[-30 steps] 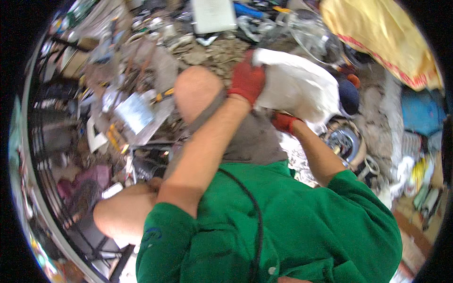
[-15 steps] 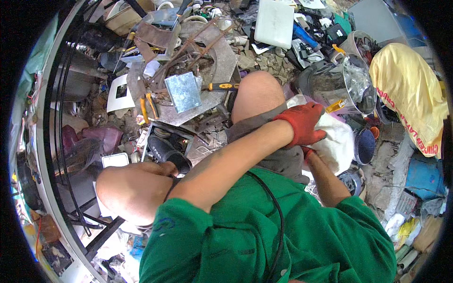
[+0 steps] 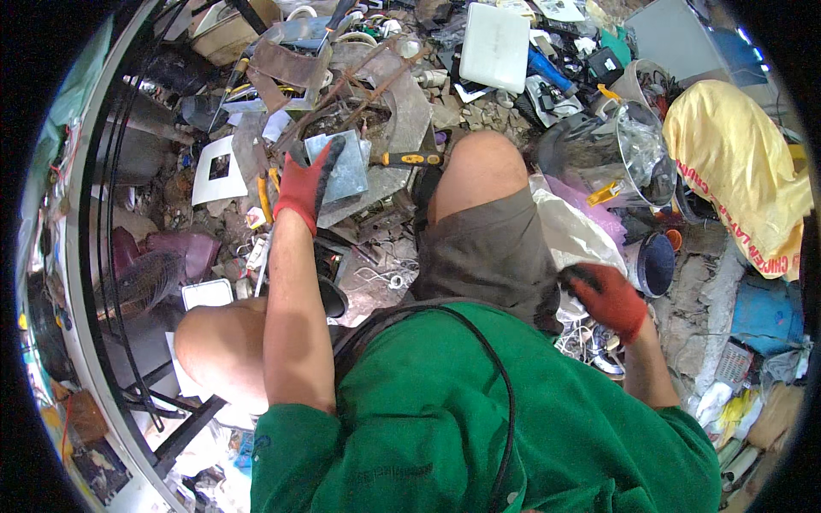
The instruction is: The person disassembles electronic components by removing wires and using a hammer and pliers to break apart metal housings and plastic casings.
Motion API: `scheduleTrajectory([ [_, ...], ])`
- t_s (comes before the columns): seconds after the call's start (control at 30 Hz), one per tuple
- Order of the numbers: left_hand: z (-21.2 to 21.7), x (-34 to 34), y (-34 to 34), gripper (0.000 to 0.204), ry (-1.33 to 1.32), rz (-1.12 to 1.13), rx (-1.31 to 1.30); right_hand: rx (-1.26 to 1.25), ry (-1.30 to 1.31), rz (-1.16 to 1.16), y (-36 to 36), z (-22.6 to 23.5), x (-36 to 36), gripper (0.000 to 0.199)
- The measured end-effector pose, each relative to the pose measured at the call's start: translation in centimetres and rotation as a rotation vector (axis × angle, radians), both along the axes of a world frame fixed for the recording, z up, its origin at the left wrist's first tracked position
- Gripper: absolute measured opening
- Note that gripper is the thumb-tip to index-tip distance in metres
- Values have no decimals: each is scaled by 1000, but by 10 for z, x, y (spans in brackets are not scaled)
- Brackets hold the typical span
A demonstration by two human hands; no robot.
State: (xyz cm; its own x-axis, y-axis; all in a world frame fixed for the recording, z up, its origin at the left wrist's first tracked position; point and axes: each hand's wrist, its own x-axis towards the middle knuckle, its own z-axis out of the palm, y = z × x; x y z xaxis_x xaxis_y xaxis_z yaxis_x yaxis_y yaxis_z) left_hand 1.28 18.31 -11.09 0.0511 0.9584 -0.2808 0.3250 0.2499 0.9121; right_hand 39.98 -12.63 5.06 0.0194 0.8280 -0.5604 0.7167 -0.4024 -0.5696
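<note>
My left hand (image 3: 302, 185), in a red glove, reaches forward past my left knee (image 3: 221, 342) and pinches the left edge of a square grey metal plate (image 3: 346, 171) lying on the scrap pile. A screwdriver with a yellow and black handle (image 3: 410, 158) lies just right of that plate. My right hand (image 3: 609, 297), also in a red glove, is low beside my right thigh, its fingers curled on the edge of a white plastic bag (image 3: 558, 229). My right knee (image 3: 477, 167) rises between the two hands.
Scrap metal, rusty rods and wires (image 3: 368, 81) cover the ground ahead. A white rectangular lid (image 3: 494, 44) lies at the top, a shiny metal pail (image 3: 631, 154) and a yellow sack (image 3: 735, 167) at right, a dark round lid (image 3: 657, 263) near my right hand. A fan grille (image 3: 141, 282) lies at left.
My left hand has left the white bag and swung left and forward to the metal plate. My right hand stays low at the bag. The view has turned toward the scrap pile.
</note>
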Motion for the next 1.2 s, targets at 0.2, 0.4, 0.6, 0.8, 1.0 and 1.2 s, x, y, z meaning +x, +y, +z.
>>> scheduleTrajectory([
  [0.2, 18, 22, -6, 60, -251, -79, -46, 443, 396, -218, 82, 11, -52, 26],
  [0.4, 42, -1, -61, 79, 421, -45, 635, 846, -404, 247, 160, -68, -126, 57],
  [0.6, 130, -10, -126, 95, 390, -126, 785, 535, -529, 476, 214, -106, -155, 65],
  [0.8, 149, -24, -165, 94, 5, 34, 590, 378, -409, 425, 230, -129, -168, 54],
  [1.0, 116, -44, -164, 93, 501, -89, 654, 402, -102, 277, 246, -141, -152, 50],
  [1.2, 101, -36, -164, 98, 362, 31, 539, 467, 438, -119, 208, -106, -148, 37],
])
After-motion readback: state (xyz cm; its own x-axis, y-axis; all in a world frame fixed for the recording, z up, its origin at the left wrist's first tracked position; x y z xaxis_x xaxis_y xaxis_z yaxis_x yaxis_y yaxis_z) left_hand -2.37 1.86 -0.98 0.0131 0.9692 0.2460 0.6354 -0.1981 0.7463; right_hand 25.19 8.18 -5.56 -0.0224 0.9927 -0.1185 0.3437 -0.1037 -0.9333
